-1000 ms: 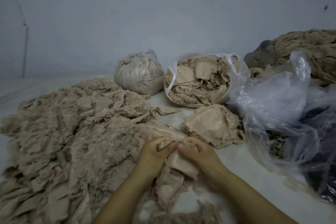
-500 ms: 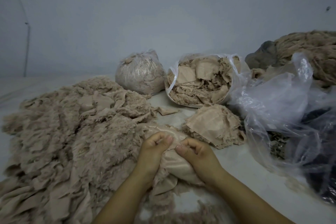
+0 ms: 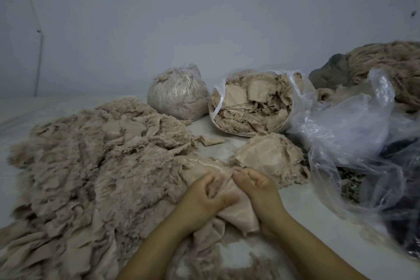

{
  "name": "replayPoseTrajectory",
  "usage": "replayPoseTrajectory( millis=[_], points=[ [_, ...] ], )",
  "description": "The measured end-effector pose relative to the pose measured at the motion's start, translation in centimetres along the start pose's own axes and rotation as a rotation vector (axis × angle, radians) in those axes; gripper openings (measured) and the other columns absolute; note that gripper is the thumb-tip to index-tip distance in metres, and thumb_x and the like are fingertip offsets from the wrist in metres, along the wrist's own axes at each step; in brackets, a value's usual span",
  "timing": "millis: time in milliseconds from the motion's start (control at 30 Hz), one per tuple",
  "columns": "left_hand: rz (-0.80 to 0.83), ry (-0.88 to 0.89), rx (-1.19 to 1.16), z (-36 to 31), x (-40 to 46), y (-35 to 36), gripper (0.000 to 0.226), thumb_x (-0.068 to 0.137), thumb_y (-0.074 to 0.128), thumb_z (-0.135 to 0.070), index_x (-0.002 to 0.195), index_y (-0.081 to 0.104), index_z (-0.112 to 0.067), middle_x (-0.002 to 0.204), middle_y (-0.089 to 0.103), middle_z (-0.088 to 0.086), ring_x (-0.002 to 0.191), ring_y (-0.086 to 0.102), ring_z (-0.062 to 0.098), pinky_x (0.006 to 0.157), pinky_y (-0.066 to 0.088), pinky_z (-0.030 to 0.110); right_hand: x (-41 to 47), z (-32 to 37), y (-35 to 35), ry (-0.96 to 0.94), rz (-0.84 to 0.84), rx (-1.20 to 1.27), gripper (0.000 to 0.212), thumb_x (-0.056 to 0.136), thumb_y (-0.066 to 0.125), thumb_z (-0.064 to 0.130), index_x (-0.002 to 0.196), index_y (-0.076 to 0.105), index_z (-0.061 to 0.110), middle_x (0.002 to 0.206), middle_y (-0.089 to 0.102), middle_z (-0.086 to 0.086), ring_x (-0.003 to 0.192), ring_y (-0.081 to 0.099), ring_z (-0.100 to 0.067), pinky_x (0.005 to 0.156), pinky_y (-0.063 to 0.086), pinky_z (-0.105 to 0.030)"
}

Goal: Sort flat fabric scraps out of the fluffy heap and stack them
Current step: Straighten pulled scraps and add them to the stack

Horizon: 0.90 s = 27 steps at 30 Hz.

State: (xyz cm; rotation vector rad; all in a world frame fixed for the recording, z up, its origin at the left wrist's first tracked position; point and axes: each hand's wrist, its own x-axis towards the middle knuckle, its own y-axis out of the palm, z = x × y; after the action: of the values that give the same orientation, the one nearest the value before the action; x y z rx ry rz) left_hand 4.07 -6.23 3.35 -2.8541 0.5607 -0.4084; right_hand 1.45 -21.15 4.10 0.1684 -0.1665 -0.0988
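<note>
Scrap (image 3: 236, 207) gripped by both hands, left hand (image 3: 202, 198) and right hand (image 3: 256, 188) pinching it, likely to smooth it for the stack (image 3: 270, 159) beside the heap (image 3: 91, 166).

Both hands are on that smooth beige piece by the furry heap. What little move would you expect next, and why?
Probably a short carry forward and to the right, laying the flat scrap on the stack. Both the left hand and the right hand pinch it, it seems mostly free of the fluffy heap, and the stack lies just beyond the right hand's knuckles.
</note>
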Motion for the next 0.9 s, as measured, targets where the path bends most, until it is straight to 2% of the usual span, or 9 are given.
replayPoseTrajectory(
  millis=[100,300,367,467,567,700,800,867,900],
  points=[
    [0.181,-0.102,-0.06,-0.1,-0.4,-0.3,0.022,0.081,0.066,-0.032,0.061,0.065,-0.023,0.057,0.061,-0.007,0.048,0.055,0.004,0.048,0.041,0.015,0.5,0.1,-1.0,0.044,-0.079,0.106,0.024,0.086,0.066,0.023,0.063,0.063,0.016,0.063,0.058,-0.006,0.059,0.055,-0.018,0.056,0.046,-0.031],
    [0.047,-0.067,-0.247,0.0,0.0,-0.6,0.036,0.091,0.052,-0.033,0.058,0.063,-0.022,0.05,0.054,0.002,0.041,0.046,0.009,0.041,0.036,0.02,1.1,-0.1,-1.0,-0.009,-0.267,0.038,0.03,0.09,0.063,0.017,0.062,0.055,0.005,0.061,0.061,-0.006,0.059,0.056,-0.017,0.054,0.043,-0.02],
    [-0.07,-0.112,-0.283,0.3,0.3,-0.7,0.036,0.096,0.048,-0.027,0.064,0.059,-0.015,0.052,0.051,0.007,0.043,0.043,0.014,0.044,0.035,0.024,1.1,0.1,-1.3,-0.015,-0.302,0.022,0.033,0.09,0.064,0.021,0.067,0.057,-0.003,0.069,0.064,-0.016,0.069,0.063,-0.031,0.06,0.043,-0.021],
    [-0.179,-0.114,-0.174,0.6,0.5,-0.7,0.036,0.098,0.044,-0.022,0.065,0.054,-0.012,0.048,0.046,-0.002,0.045,0.038,0.014,0.047,0.03,0.024,1.1,0.0,-1.5,0.017,-0.291,0.039,0.026,0.087,0.066,0.03,0.08,0.063,0.005,0.073,0.052,-0.014,0.07,0.045,-0.021,0.064,0.039,-0.033],
    [-0.191,-0.072,0.125,0.7,0.4,-0.6,0.038,0.099,0.044,-0.022,0.062,0.052,-0.017,0.045,0.046,-0.01,0.045,0.04,0.007,0.047,0.033,0.023,1.5,0.3,-2.0,0.016,-0.338,0.02,0.026,0.087,0.067,0.032,0.079,0.063,0.007,0.071,0.049,-0.013,0.067,0.045,-0.024,0.061,0.036,-0.034],
    [-0.284,-0.077,0.151,0.7,0.4,-1.5,0.035,0.098,0.046,-0.021,0.064,0.053,-0.016,0.049,0.04,-0.007,0.047,0.037,0.006,0.048,0.033,0.019,4.1,3.1,-4.2,-0.035,-0.439,0.038,0.029,0.092,0.062,0.027,0.068,0.073,0.014,0.078,0.069,-0.009,0.076,0.062,-0.027,0.072,0.051,-0.037],
    [-0.27,-0.052,-0.012,0.1,0.2,-1.6,0.031,0.094,0.054,-0.016,0.063,0.053,-0.015,0.047,0.046,-0.008,0.046,0.045,0.008,0.048,0.038,0.014,7.3,5.1,-6.0,-0.08,-0.446,-0.462,0.031,0.098,0.048,0.034,0.083,0.068,0.016,0.09,0.067,-0.009,0.086,0.058,-0.025,0.072,0.045,-0.033],
    [-0.228,-0.023,-0.009,-0.4,0.0,-1.3,0.019,0.089,0.062,-0.01,0.071,0.059,-0.015,0.059,0.06,-0.009,0.059,0.06,0.008,0.057,0.045,0.013,8.1,5.7,-6.4,-0.085,-0.473,-0.998,0.031,0.097,0.046,0.035,0.11,0.063,0.012,0.108,0.063,-0.013,0.101,0.054,-0.028,0.086,0.041,-0.036],
    [-0.212,-0.029,-0.018,-0.6,0.0,-1.3,0.009,0.087,0.064,-0.006,0.079,0.062,-0.012,0.07,0.065,-0.006,0.066,0.064,0.008,0.062,0.048,0.016,7.7,5.6,-6.0,-0.139,-0.455,-1.073,0.029,0.095,0.05,0.032,0.114,0.062,0.013,0.112,0.062,-0.012,0.105,0.053,-0.028,0.091,0.04,-0.035]
  ],
)
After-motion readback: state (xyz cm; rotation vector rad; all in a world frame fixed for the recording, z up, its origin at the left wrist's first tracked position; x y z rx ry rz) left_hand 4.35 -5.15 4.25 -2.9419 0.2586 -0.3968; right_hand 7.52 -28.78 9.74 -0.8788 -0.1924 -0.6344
